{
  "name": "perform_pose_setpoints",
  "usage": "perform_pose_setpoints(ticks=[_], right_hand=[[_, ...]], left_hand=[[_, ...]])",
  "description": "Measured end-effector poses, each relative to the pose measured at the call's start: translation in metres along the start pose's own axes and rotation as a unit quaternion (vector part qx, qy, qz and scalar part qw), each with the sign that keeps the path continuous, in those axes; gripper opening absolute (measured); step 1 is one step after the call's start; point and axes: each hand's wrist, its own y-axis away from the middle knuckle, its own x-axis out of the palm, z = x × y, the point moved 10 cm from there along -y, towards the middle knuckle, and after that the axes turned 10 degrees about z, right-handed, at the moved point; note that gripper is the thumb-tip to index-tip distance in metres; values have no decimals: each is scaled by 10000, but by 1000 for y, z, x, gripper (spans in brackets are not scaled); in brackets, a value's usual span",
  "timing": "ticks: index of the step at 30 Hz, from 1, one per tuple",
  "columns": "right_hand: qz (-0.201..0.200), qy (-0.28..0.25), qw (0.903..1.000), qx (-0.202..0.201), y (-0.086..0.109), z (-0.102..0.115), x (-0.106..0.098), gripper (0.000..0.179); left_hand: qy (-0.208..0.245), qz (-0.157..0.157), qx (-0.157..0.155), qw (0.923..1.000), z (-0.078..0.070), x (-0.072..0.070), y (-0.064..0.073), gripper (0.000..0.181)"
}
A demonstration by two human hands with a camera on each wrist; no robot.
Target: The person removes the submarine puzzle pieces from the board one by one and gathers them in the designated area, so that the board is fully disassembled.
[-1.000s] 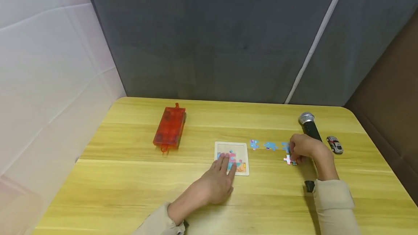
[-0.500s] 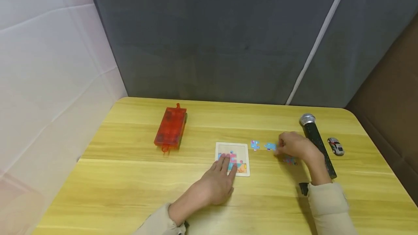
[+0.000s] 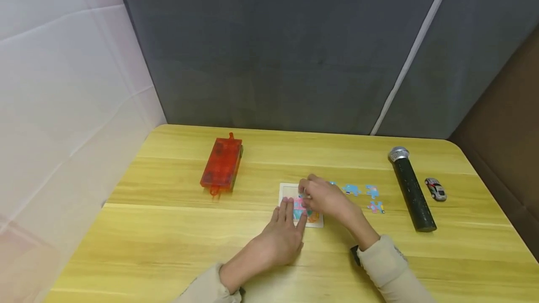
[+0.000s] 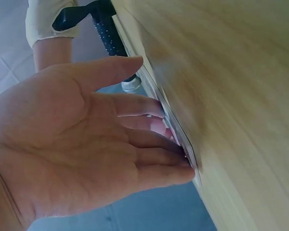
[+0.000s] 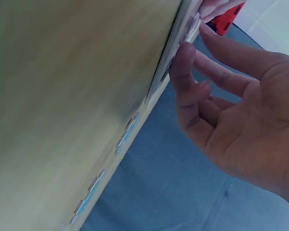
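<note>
In the head view, a square puzzle tray point(image 3: 284, 188) with a pale rim lies on the table, partly filled with pink, blue and orange pieces. My left hand point(image 3: 278, 242) rests flat on its lower left, fingers straight; the left wrist view shows the fingertips against the tray's edge. My right hand point(image 3: 326, 198) is over the tray's upper right. In the right wrist view, thumb and curled forefinger pinch a thin, pale puzzle piece point(image 5: 193, 28) at the tray surface, largely hidden. Loose blue puzzle pieces point(image 3: 351, 189) lie right of the tray, with a multicoloured piece point(image 3: 376, 207) below them.
A black microphone point(image 3: 412, 191) with a silver head lies to the right, beside a small toy car point(image 3: 435, 189). A red translucent box-like toy point(image 3: 222, 165) stands at the left. A dark grey partition point(image 3: 269, 60) rises behind the table point(image 3: 168, 228).
My right hand has moved left from the loose pieces beside the microphone to the tray, uncovering the pieces on the right. My left hand stays on the tray.
</note>
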Motion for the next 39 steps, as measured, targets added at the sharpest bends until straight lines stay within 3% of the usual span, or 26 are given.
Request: perform_pose_setpoints(ticks=[8, 16, 22, 27, 32, 39], right_hand=[[-122, -37, 9999, -59, 1, 1, 0, 10], [-345, -746, 9955, -465, -4, 1, -5, 13], [-335, -1174, 9922, -253, -1, -8, -11, 13], [99, -1382, 9904, -10, 11, -29, -21, 13], [456, -1587, 9851, 479, 34, -69, -29, 15], [663, -1268, 9835, 1106, 54, -113, -32, 19]], left_hand=[[-422, 92, -185, 9989, -6, -22, 17, 70], [-584, 196, -270, 9977, -6, -21, 14, 68], [-777, 160, -315, 9964, -8, -21, 14, 69], [-793, 115, -400, 9960, -6, -18, 15, 68], [-751, 144, -435, 9961, -5, -16, 15, 68], [-749, 75, -347, 9966, -7, -18, 15, 67]])
